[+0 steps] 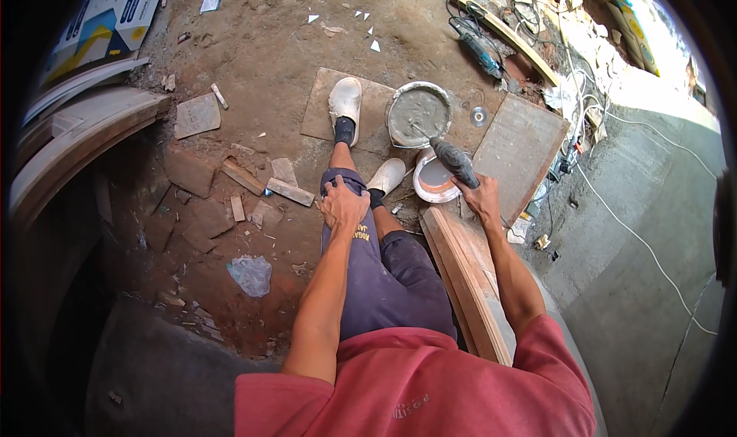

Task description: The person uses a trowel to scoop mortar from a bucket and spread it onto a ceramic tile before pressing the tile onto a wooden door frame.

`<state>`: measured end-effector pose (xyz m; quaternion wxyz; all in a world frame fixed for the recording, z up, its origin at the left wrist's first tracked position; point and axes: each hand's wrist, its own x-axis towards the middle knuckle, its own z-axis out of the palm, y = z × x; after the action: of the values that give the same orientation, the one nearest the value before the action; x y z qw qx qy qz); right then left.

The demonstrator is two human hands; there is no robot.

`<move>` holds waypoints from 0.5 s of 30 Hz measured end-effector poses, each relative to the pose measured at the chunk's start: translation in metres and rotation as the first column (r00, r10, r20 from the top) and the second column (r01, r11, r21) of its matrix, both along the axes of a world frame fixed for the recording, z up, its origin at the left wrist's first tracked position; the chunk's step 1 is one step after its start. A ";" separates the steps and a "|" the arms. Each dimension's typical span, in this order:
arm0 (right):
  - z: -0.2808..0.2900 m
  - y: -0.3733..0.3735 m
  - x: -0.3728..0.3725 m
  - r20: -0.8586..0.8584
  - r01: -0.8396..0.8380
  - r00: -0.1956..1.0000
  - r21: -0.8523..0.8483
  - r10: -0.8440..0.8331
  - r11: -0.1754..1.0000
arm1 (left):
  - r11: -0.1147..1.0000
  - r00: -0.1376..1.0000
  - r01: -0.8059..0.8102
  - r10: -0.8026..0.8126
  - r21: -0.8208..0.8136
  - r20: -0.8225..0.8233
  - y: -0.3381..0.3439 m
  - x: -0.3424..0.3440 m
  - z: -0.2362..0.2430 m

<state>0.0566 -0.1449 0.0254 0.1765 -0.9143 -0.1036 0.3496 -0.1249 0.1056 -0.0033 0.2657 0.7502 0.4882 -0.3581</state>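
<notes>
My right hand (481,196) is closed round the rear grip of a dark electric drill (453,160). A thin metal rod runs from the drill into wet grey mortar (418,113), which fills much of a round bucket (402,142). The rod's lower end is hidden in the mix. My left hand (343,206) rests on my bent left knee, its fingers spread over the trouser leg and no object in it. A second white bucket (417,179), orange-brown inside, stands just below the drill.
Large tiles (526,149) lie right of the buckets, beside cables. An angle grinder (477,53) rests near a wooden strip (510,34). Stacked planks (461,276) stand by my right leg. Broken tiles (198,116) and a plastic bag (250,275) litter the dirt at left.
</notes>
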 end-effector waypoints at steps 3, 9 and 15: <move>-0.006 0.005 -0.004 0.048 0.002 0.999 0.073 -0.006 0.997 | 1.000 1.000 -0.005 0.005 -0.009 -0.002 0.000 0.000 0.001; -0.009 0.003 -0.006 0.092 -0.021 0.996 0.035 0.018 0.999 | 1.000 1.000 -0.004 0.004 0.004 0.006 0.001 0.000 0.002; -0.009 0.004 -0.010 0.076 -0.064 0.995 0.010 0.063 0.998 | 1.000 1.000 -0.015 0.015 0.014 0.024 0.001 -0.001 0.002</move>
<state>0.0470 -0.1409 0.0162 0.1672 -0.9219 -0.1412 0.3197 -0.1256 0.1061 -0.0009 0.2688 0.7528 0.4931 -0.3434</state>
